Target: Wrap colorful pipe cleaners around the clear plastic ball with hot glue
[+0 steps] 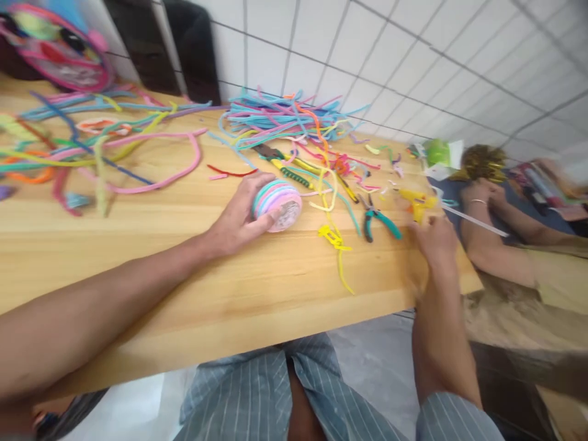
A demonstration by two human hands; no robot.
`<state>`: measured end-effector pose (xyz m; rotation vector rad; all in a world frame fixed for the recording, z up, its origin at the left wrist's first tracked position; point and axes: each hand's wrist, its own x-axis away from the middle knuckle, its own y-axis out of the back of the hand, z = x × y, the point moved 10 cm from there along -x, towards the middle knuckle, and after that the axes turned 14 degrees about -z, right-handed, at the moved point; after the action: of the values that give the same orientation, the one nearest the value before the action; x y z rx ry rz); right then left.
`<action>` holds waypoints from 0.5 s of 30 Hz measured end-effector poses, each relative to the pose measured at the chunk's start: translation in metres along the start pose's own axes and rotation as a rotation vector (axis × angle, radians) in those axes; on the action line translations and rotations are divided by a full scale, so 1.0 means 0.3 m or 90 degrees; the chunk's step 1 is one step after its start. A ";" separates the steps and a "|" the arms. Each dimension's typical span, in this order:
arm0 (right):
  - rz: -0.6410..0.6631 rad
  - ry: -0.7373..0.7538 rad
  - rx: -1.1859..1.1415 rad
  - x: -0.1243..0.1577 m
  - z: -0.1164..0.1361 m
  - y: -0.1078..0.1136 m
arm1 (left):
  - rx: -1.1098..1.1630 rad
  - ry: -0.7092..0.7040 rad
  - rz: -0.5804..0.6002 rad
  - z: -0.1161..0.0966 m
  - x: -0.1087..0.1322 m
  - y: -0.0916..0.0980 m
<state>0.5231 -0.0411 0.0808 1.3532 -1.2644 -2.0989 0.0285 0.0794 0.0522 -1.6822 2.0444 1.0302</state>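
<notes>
My left hand (243,214) is wrapped round a small round piece banded in pastel pink, blue and purple (277,206), with a greyish patch on its near face. At the table's right end my right hand (434,236) grips a yellow glue gun (418,201), a white glue stick (475,220) jutting out behind it. Pliers with teal handles (381,225) lie open just left of that hand. Between my hands rests a knotted yellow pipe cleaner (337,242). Behind it are pliers with green and yellow handles (285,165).
A heap of blue and pink pipe cleaners (285,119) lies against the tiled wall (321,43). More coloured pipe cleaners (151,184) spread over the left side. A pink cartoon-faced item (64,52) stands back left. Another person's hands (482,193) are at the right, near a gold tinsel bundle (483,162).
</notes>
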 end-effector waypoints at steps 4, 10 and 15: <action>-0.041 0.117 -0.097 0.123 0.206 0.127 | 0.010 -0.035 0.024 -0.018 -0.012 -0.021; -0.059 0.557 -0.341 0.400 0.856 0.319 | 0.024 -0.042 0.016 -0.023 -0.016 -0.018; -0.011 0.655 -0.350 0.463 1.060 0.299 | 0.024 -0.052 0.011 -0.030 -0.014 -0.017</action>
<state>0.1678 -0.0263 0.1253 1.7498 -0.2279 -1.2277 0.0362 0.0760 0.0596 -1.5806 2.0176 1.0421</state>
